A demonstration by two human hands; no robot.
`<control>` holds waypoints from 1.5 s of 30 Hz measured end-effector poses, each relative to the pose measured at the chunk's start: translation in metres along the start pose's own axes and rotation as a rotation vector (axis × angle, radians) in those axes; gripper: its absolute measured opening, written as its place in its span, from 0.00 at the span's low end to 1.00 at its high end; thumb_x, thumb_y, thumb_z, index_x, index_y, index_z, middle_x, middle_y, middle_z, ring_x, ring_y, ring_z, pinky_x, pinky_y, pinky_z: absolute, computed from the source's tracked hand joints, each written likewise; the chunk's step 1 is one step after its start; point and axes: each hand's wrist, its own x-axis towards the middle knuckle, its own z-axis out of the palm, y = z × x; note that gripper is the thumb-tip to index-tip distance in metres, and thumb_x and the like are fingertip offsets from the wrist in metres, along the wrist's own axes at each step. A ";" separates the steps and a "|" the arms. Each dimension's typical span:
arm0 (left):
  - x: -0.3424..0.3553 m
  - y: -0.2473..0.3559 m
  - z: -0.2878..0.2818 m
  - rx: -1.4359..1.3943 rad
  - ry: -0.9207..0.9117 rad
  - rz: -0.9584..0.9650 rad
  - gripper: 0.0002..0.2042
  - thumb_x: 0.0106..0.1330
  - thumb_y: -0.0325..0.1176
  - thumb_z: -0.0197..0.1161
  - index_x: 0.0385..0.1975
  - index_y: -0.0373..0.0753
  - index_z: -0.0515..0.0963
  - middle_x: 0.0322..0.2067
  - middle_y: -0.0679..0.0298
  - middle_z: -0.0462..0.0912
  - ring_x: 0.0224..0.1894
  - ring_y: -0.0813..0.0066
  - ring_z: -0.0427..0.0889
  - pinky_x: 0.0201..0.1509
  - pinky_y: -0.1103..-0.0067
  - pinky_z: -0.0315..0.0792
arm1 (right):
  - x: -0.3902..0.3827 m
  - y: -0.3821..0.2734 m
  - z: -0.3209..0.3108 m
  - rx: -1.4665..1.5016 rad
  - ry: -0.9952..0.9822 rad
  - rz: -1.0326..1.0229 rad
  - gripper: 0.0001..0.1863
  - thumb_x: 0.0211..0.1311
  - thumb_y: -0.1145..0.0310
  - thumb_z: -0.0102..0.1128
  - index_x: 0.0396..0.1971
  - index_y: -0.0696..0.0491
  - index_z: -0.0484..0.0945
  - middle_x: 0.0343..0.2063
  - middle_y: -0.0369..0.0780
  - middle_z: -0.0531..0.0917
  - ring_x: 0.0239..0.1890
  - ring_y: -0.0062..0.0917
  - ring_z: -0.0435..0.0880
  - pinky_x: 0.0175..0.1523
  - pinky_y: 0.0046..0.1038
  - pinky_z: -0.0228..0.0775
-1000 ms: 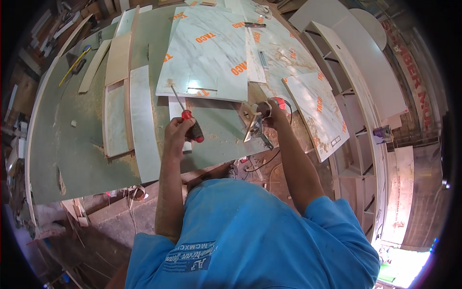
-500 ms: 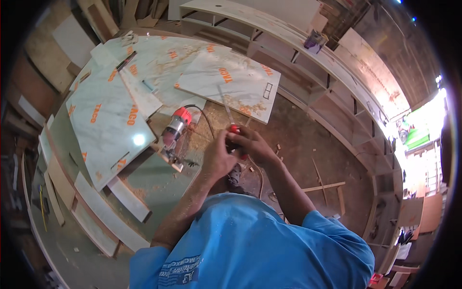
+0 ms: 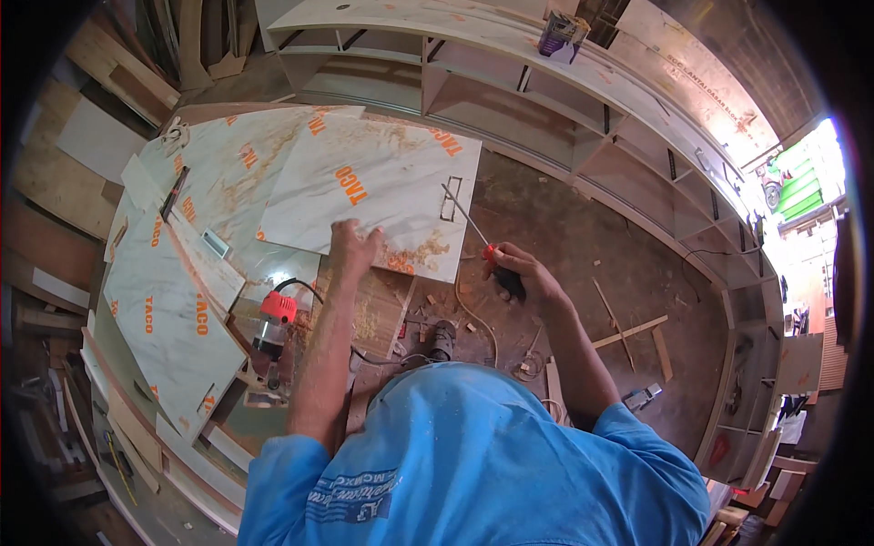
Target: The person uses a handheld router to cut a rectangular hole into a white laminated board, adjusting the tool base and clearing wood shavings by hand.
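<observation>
My left hand [image 3: 355, 244] is at the near edge of a white marble-look panel [image 3: 309, 182] with orange printing, fingers apart; whether it touches the surface is unclear. My right hand [image 3: 528, 278] grips a screwdriver [image 3: 490, 252] with a red-and-black handle, its long blade angled toward a small rectangular outline [image 3: 449, 200] at the panel's right end. Shavings [image 3: 419, 257] lie along that panel's near edge. A red-and-silver router [image 3: 273, 323] with a black cord rests left of my left forearm. Another printed panel [image 3: 159, 318] lies farther left, near a dark narrow tool [image 3: 175, 189].
A long white shelving unit [image 3: 473, 96] curves beyond the panels, a purple can [image 3: 563, 35] on top. Loose boards [image 3: 77, 155] stand at far left. Wood strips [image 3: 628, 332] and a cord [image 3: 487, 332] lie on the floor [image 3: 583, 246]. Bright doorway [image 3: 810, 168] at right.
The view has turned rightward. The screwdriver has passed from my left hand to my right, which has let go of the router. My left hand has moved over to the right-hand panel.
</observation>
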 end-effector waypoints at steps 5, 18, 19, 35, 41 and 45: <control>0.081 -0.045 0.031 0.323 0.159 -0.059 0.41 0.61 0.62 0.70 0.62 0.31 0.73 0.68 0.37 0.66 0.71 0.40 0.65 0.71 0.51 0.64 | 0.037 -0.019 -0.028 -0.279 0.076 0.057 0.21 0.73 0.49 0.62 0.51 0.52 0.78 0.28 0.32 0.81 0.21 0.14 0.77 0.23 0.21 0.64; 0.112 -0.030 0.048 0.595 0.157 -0.267 0.49 0.67 0.75 0.46 0.77 0.39 0.58 0.77 0.42 0.54 0.80 0.44 0.49 0.81 0.46 0.41 | 0.102 -0.032 -0.053 -1.042 0.339 -0.079 0.19 0.64 0.60 0.71 0.47 0.57 0.80 0.32 0.41 0.84 0.25 0.22 0.83 0.29 0.28 0.74; 0.112 -0.031 0.045 0.592 0.152 -0.274 0.49 0.67 0.75 0.46 0.77 0.39 0.58 0.77 0.42 0.54 0.80 0.44 0.49 0.81 0.46 0.41 | 0.103 -0.038 -0.045 -0.908 0.332 -0.005 0.19 0.64 0.59 0.70 0.46 0.58 0.82 0.33 0.41 0.85 0.24 0.22 0.84 0.29 0.28 0.75; 0.113 -0.028 0.039 0.560 0.152 -0.281 0.49 0.69 0.72 0.45 0.77 0.36 0.55 0.77 0.41 0.52 0.80 0.44 0.47 0.81 0.46 0.38 | 0.142 -0.088 -0.021 -1.189 0.274 0.169 0.22 0.64 0.53 0.63 0.20 0.57 0.84 0.12 0.37 0.77 0.16 0.22 0.79 0.25 0.31 0.70; 0.115 -0.029 0.037 0.554 0.126 -0.288 0.48 0.69 0.72 0.45 0.78 0.36 0.54 0.77 0.41 0.52 0.81 0.43 0.46 0.81 0.46 0.38 | 0.181 -0.132 -0.015 -1.438 -0.233 0.034 0.19 0.66 0.54 0.62 0.24 0.55 0.84 0.14 0.36 0.80 0.11 0.19 0.73 0.17 0.28 0.66; 0.116 -0.026 0.040 0.563 0.104 -0.279 0.49 0.69 0.72 0.45 0.77 0.36 0.54 0.77 0.40 0.52 0.80 0.41 0.46 0.80 0.44 0.38 | 0.201 -0.161 0.026 -1.481 0.033 0.518 0.15 0.65 0.57 0.61 0.32 0.53 0.88 0.18 0.38 0.84 0.14 0.22 0.80 0.19 0.32 0.69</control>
